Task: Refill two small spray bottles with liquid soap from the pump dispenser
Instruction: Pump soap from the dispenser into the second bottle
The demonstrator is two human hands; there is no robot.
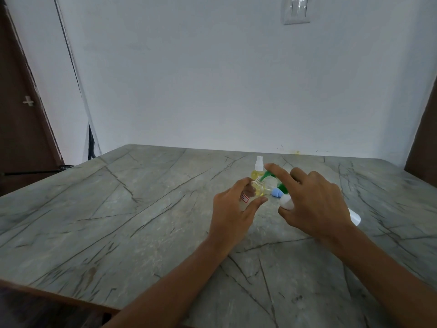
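Note:
My left hand [233,209] grips a small clear bottle [257,189] with yellowish liquid and a red-edged label, tilted, its open neck up. My right hand [314,202] holds the white pump dispenser [287,202], tipped over toward the left. The index finger lies along its green pump head [268,175], whose spout meets the small bottle's neck. Behind them a second small spray bottle [257,170] stands upright with yellow liquid and a white spray top. A blue cap [275,192] lies on the table between the hands.
The grey marble table [132,221] runs up to a white wall. Its front edge is at the lower left. A dark door stands at the far left, and a wall switch [296,9] sits high on the wall.

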